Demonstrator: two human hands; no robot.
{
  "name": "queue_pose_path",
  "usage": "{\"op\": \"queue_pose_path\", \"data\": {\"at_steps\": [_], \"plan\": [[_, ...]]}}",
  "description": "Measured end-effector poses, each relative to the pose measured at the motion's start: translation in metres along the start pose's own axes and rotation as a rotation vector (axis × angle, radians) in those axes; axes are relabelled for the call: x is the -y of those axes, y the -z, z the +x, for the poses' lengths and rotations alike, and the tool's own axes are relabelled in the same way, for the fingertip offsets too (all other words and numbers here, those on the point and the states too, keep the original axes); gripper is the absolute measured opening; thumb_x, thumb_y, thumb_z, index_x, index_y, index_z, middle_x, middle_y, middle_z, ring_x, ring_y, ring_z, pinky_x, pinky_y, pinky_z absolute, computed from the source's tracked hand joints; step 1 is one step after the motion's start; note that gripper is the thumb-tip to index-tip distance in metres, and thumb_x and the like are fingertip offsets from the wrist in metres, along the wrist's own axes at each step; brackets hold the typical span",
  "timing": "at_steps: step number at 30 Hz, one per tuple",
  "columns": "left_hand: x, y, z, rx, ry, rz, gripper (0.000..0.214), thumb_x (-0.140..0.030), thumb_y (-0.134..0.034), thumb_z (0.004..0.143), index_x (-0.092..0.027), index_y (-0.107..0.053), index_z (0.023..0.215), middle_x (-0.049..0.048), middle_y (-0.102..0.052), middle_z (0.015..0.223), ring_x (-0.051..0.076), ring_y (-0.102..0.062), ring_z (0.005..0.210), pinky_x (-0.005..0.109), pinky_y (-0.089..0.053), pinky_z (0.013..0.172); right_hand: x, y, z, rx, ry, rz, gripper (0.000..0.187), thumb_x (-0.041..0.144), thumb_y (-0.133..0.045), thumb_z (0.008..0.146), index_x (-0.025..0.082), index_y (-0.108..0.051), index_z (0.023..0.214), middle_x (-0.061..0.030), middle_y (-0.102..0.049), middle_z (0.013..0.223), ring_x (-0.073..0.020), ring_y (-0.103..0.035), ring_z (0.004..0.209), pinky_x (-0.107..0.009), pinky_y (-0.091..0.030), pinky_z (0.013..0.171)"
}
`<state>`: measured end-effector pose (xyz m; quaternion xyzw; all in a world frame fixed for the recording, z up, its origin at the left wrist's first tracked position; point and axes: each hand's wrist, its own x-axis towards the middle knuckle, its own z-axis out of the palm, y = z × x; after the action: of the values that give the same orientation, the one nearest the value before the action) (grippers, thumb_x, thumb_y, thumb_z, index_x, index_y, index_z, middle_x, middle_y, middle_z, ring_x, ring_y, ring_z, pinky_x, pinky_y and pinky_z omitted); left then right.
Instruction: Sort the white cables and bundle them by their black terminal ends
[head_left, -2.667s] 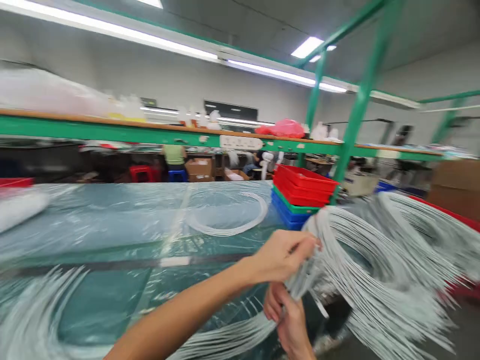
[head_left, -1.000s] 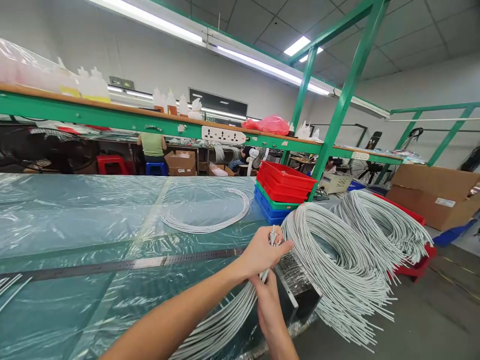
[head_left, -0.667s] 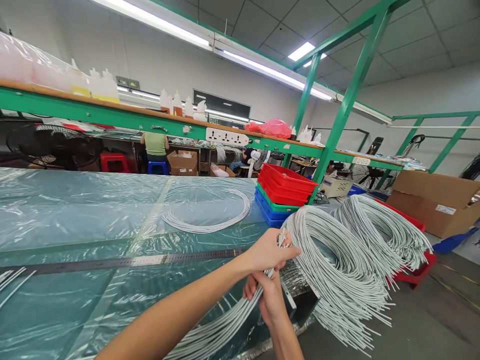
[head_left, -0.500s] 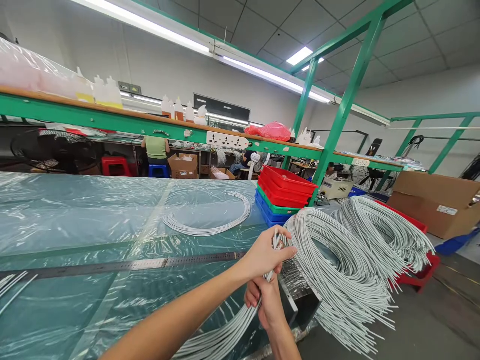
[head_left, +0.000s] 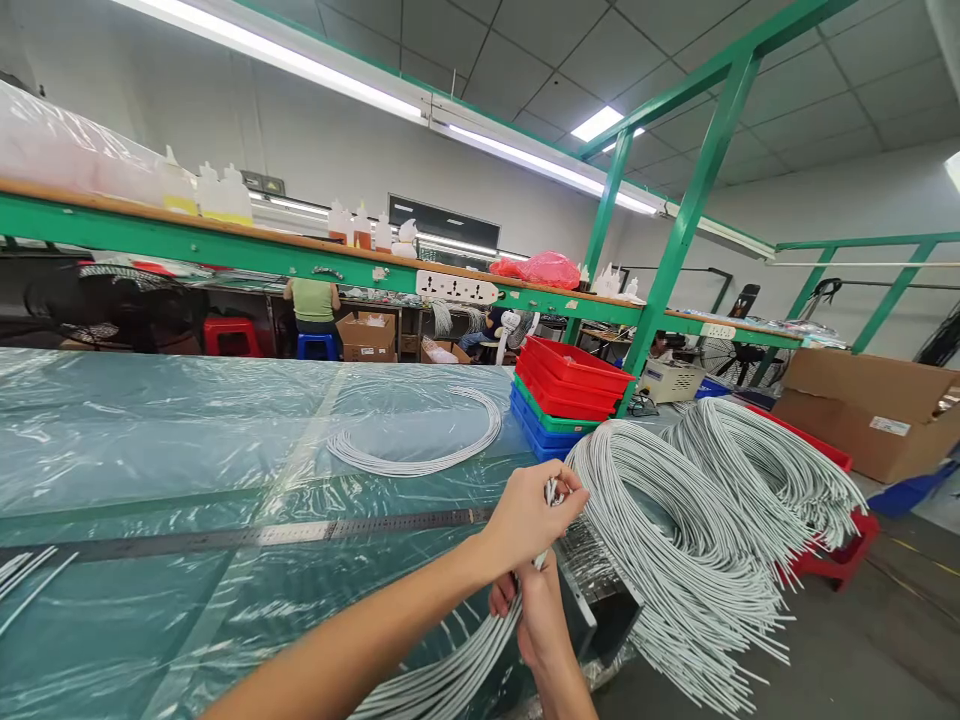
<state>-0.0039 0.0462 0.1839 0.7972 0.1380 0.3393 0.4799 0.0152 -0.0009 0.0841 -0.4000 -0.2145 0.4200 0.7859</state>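
Note:
A bundle of thin white cables [head_left: 457, 665] rises from the bottom edge of the view into both of my hands. Higher up, my left hand [head_left: 532, 515] pinches the cable ends, its fingers curled round them. Just below it, my right hand [head_left: 538, 605] is wrapped round the same bundle, and my left wrist partly covers it. The cable tips barely show between my left fingers. Beside my hands, a dark metal block [head_left: 611, 600] sits at the table's edge.
Large coils of white cable [head_left: 675, 540] lie to the right, partly over a red stool [head_left: 840, 560]. A loose cable coil [head_left: 420, 465] and a steel ruler [head_left: 300, 532] lie on the plastic-covered table [head_left: 150, 430]. Stacked trays [head_left: 574, 375] stand behind. A person [head_left: 313, 300] sits in the background.
The fingers of my left hand have curled in closer round the cable ends. My right hand stays on the bundle. The view has shifted slightly.

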Motion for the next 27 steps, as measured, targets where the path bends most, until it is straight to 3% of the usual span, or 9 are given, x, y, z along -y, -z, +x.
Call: {"op": "queue_pose_path", "data": {"at_steps": [6, 11, 18, 22, 24, 27], "plan": [[-0.003, 0.004, 0.0, 0.046, -0.083, 0.195, 0.028, -0.041, -0.062, 0.085, -0.018, -0.069, 0.071, -0.0015, -0.065, 0.066, 0.012, -0.054, 0.061, 0.023, -0.038, 0.06, 0.002, -0.001, -0.001, -0.01, -0.002, -0.005, 0.026, 0.032, -0.065, 0.06, 0.024, -0.042, 0.069, 0.0136, -0.035, 0.035, -0.0073, -0.031, 0.028, -0.02, -0.031, 0.034], [-0.004, 0.011, 0.002, 0.103, -0.114, 0.415, 0.02, -0.039, -0.066, 0.081, -0.02, -0.071, 0.083, -0.0009, -0.069, 0.071, 0.014, -0.058, 0.062, 0.024, -0.036, 0.06, 0.005, -0.004, -0.003, 0.003, -0.004, 0.002, 0.027, 0.035, -0.066, 0.06, 0.024, -0.043, 0.069, 0.0132, -0.036, 0.035, -0.0072, -0.03, 0.029, -0.021, -0.032, 0.034], [-0.012, 0.023, 0.003, 0.242, -0.259, 0.81, 0.029, -0.044, -0.061, 0.085, -0.021, -0.07, 0.101, 0.0056, -0.074, 0.081, 0.025, -0.068, 0.075, 0.029, -0.041, 0.065, 0.001, -0.006, -0.002, 0.002, -0.028, -0.028, 0.022, 0.037, -0.064, 0.059, 0.022, -0.049, 0.062, 0.0115, -0.036, 0.032, -0.0062, -0.027, 0.028, -0.02, -0.028, 0.032], [-0.017, 0.029, 0.001, 0.328, -0.309, 0.983, 0.028, -0.041, -0.055, 0.09, -0.018, -0.069, 0.097, 0.0083, -0.073, 0.082, 0.025, -0.068, 0.073, 0.029, -0.041, 0.063, 0.0, -0.005, -0.003, 0.032, -0.026, -0.052, 0.02, 0.034, -0.064, 0.061, 0.022, -0.047, 0.061, 0.0106, -0.038, 0.034, -0.006, -0.027, 0.029, -0.02, -0.027, 0.032], [-0.018, 0.032, 0.001, 0.354, -0.327, 0.959, 0.022, -0.032, -0.052, 0.09, -0.018, -0.068, 0.089, 0.0066, -0.072, 0.079, 0.021, -0.065, 0.069, 0.027, -0.039, 0.061, -0.001, -0.004, -0.002, 0.054, -0.034, -0.05, 0.022, 0.034, -0.065, 0.062, 0.022, -0.047, 0.062, 0.0104, -0.039, 0.035, -0.0062, -0.029, 0.029, -0.02, -0.028, 0.033], [-0.016, 0.034, 0.002, 0.425, -0.302, 0.713, 0.014, -0.023, -0.057, 0.087, -0.018, -0.069, 0.081, 0.0002, -0.07, 0.07, 0.013, -0.06, 0.063, 0.023, -0.037, 0.061, -0.001, -0.005, -0.002, 0.083, -0.051, -0.032, 0.023, 0.033, -0.068, 0.063, 0.022, -0.048, 0.067, 0.0113, -0.039, 0.036, -0.0066, -0.031, 0.03, -0.02, -0.03, 0.034]]}}
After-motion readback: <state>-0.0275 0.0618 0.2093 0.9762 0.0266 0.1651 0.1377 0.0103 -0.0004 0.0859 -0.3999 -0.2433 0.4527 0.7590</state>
